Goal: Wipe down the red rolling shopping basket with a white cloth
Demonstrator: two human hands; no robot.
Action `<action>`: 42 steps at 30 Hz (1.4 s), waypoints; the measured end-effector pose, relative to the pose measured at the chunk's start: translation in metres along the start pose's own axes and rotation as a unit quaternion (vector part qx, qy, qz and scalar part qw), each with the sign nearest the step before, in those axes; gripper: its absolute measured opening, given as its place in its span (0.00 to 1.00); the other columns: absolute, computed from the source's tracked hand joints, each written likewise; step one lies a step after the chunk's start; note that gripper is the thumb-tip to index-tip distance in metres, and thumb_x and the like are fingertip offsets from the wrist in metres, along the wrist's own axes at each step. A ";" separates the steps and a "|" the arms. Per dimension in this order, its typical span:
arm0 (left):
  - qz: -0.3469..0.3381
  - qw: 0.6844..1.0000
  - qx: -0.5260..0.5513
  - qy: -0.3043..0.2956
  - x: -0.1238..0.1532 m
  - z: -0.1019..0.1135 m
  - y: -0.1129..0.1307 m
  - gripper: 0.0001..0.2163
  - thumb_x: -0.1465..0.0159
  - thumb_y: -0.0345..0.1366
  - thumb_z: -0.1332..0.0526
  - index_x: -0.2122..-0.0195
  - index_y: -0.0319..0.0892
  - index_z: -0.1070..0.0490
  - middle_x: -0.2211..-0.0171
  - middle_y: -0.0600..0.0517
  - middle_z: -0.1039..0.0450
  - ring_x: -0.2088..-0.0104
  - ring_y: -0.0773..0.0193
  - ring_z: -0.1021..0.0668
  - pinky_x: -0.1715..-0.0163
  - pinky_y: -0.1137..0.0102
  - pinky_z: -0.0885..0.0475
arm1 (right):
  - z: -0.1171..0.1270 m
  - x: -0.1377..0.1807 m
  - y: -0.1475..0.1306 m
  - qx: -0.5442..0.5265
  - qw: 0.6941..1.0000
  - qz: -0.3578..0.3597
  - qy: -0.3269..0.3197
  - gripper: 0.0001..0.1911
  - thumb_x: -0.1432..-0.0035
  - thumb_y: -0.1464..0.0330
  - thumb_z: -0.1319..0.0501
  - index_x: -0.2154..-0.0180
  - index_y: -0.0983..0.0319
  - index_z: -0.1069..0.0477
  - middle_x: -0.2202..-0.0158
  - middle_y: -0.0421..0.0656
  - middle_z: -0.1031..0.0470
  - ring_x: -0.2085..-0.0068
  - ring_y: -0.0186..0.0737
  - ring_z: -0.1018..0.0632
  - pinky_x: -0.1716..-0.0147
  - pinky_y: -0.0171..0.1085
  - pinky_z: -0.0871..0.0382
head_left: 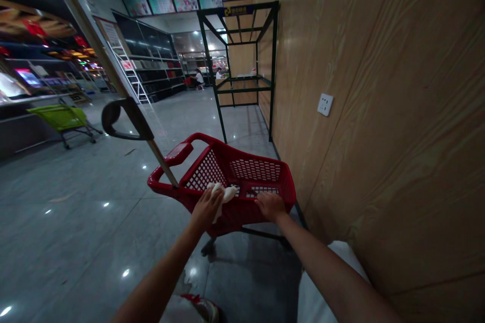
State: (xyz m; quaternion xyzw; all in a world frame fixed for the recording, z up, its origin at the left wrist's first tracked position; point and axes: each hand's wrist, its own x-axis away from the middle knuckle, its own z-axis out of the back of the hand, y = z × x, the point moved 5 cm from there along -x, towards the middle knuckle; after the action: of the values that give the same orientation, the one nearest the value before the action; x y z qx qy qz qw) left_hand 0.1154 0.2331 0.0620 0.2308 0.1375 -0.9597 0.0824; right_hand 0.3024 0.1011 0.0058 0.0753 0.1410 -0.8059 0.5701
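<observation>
A red plastic shopping cart [242, 157] stands in front of me, its handle toward the left and its basket showing perforated walls. My left hand [207, 205] is closed on a white cloth [226, 194], which it presses against the near rim of the basket. Some of the cloth hangs down the cart's outer side. Farther right along the same rim, my right hand [270, 205] grips the edge with its fingers curled over. A pole with a black D-shaped handle [127, 120] slants up to the left from the cart's handle end.
A wood-panelled wall [364, 126] with a socket [325, 104] rises close on the right. Behind the cart stands a dark metal frame [272, 75]. A green cart [60, 117] is at the left. Far back are a ladder [132, 78], shelves and two people.
</observation>
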 end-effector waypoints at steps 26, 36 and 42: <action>0.152 0.967 0.159 0.125 -0.069 0.052 -0.041 0.14 0.36 0.37 0.49 0.53 0.42 0.31 0.52 0.47 0.30 0.45 0.56 0.33 0.44 0.57 0.36 | 0.098 -0.055 -0.115 -0.281 0.915 0.159 0.243 0.21 0.42 0.74 0.53 0.48 0.62 0.37 0.45 0.49 0.37 0.42 0.41 0.39 0.43 0.45 0.43; 0.076 0.976 0.161 0.126 -0.095 0.046 0.027 0.12 0.35 0.36 0.48 0.53 0.42 0.32 0.52 0.46 0.29 0.45 0.56 0.34 0.44 0.58 0.35 | 0.094 -0.050 -0.050 -0.322 0.907 0.012 0.272 0.22 0.36 0.68 0.60 0.49 0.62 0.33 0.51 0.47 0.27 0.50 0.39 0.28 0.49 0.39 0.37; 0.154 0.981 0.087 0.075 -0.107 0.062 -0.048 0.13 0.37 0.30 0.49 0.53 0.41 0.32 0.55 0.45 0.28 0.52 0.58 0.27 0.51 0.63 0.31 | 0.105 -0.025 -0.027 -0.353 0.907 0.001 0.231 0.20 0.38 0.68 0.57 0.63 0.61 0.26 0.64 0.43 0.23 0.60 0.38 0.25 0.56 0.37 0.35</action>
State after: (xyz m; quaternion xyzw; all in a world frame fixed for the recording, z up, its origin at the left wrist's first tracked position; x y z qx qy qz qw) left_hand 0.1732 0.2701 0.1756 0.3272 0.0217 -0.9238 0.1979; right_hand 0.2897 0.0996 0.1160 0.0536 0.5440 -0.6629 0.5117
